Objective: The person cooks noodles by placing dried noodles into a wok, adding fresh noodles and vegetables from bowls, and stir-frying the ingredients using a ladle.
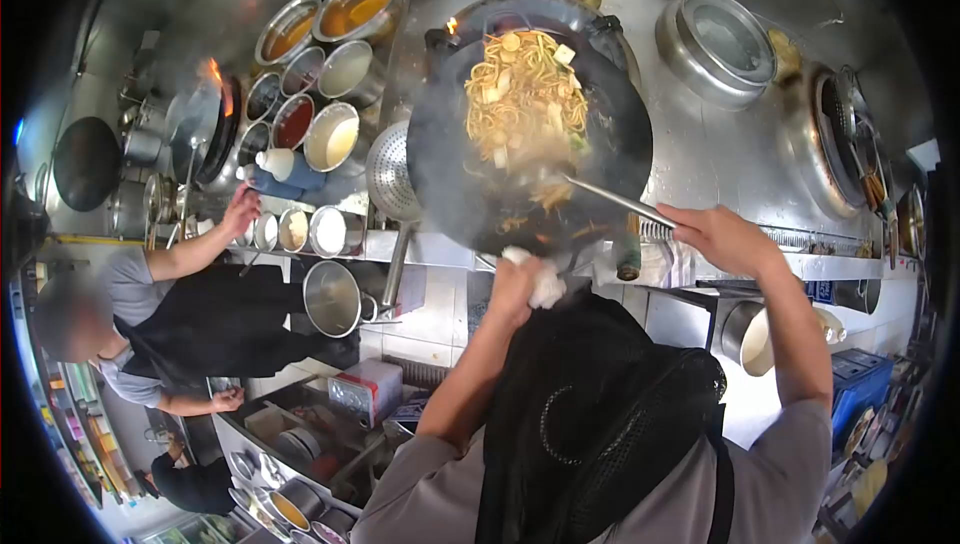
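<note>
A large black wok [625,144] sits on the stove, with noodles [525,84], vegetables and pale chunks lying in its far half and steam rising over them. My left hand [515,289] is closed round a white cloth [547,286] at the wok's near edge; the wok's handle is hidden there. In my right hand [712,236], at the right of the wok, is the long metal handle of a ladle [620,198]. The ladle's head is down in the wok at the near side of the noodles, blurred by steam.
A perforated strainer [392,172] lies left of the wok, near sauce bowls [332,136] and bottles. Flames rise from another burner at the far left. A co-worker [220,319] stands at the left. Stacked metal pans [715,49] and a round pot [815,144] are at the right.
</note>
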Tool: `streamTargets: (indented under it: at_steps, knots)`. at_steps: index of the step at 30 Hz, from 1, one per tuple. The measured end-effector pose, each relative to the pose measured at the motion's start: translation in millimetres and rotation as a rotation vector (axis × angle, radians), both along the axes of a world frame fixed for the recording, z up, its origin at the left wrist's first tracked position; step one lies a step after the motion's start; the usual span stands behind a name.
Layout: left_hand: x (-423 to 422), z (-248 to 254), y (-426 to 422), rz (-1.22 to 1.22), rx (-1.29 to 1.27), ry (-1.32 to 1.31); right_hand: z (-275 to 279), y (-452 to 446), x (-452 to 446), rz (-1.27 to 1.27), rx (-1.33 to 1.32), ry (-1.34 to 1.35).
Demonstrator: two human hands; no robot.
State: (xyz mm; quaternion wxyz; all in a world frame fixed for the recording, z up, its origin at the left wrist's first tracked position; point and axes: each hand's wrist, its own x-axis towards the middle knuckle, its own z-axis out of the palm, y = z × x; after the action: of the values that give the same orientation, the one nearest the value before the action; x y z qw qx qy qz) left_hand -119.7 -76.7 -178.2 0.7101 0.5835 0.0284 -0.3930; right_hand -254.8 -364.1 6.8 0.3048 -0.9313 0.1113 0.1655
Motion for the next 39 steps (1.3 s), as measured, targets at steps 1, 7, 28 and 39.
streamTargets:
  at_steps: [1,7,28,39]
  knots:
    - [8,39,-13,0.136,-0.044,0.120,8,-2,-1,0.010,0.009,0.028]
    - [11,-21,-16,0.132,-0.051,0.029,-11,7,24,-0.103,-0.141,0.053]
    - [10,-18,-15,0.110,-0.064,0.035,-26,-6,38,-0.083,-0.229,-0.065]
    - [115,14,-76,0.242,-0.118,0.105,-20,53,-2,-0.520,0.279,-0.391]
